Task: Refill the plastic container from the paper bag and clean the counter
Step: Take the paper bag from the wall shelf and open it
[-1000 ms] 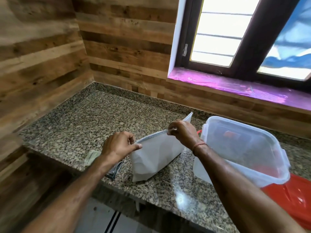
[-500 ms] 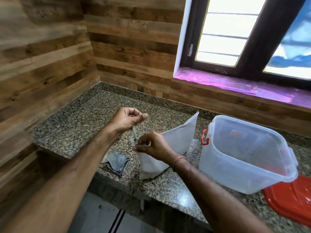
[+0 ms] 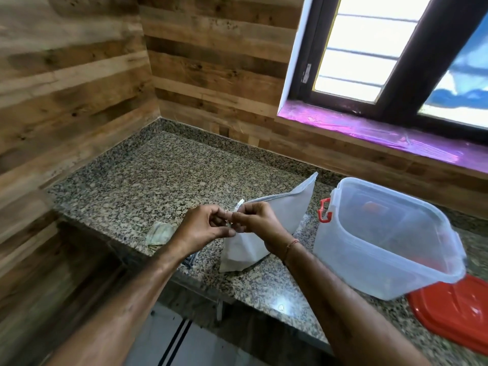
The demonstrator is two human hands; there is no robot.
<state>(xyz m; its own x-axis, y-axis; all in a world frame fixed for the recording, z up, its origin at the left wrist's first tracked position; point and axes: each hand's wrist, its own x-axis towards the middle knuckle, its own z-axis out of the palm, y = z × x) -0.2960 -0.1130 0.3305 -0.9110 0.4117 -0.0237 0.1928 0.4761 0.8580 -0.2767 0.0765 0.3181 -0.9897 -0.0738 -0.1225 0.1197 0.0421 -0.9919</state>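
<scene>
A white paper bag [image 3: 286,212] stands on the granite counter [image 3: 148,178], its stitched top edge slanting up to the right. My left hand [image 3: 203,229] and my right hand [image 3: 257,219] meet at the bag's near top corner, both pinching it; a small white flap sticks up between them. To the right stands an open, translucent plastic container [image 3: 383,247] with a red latch [image 3: 324,213]; it looks empty. A crumpled cloth [image 3: 158,232] lies on the counter left of my left hand, partly hidden by my forearm.
The container's red lid [image 3: 454,313] lies flat at the counter's front right, partly under the container. Wood-panelled walls close the corner at left and back. A purple-covered window sill [image 3: 369,136] runs above the counter at right. The counter's front edge is just below my hands.
My left hand, raised and pulling a thread half a second ago, has come down to meet my right hand at the bag's near corner. The bag and container stay put.
</scene>
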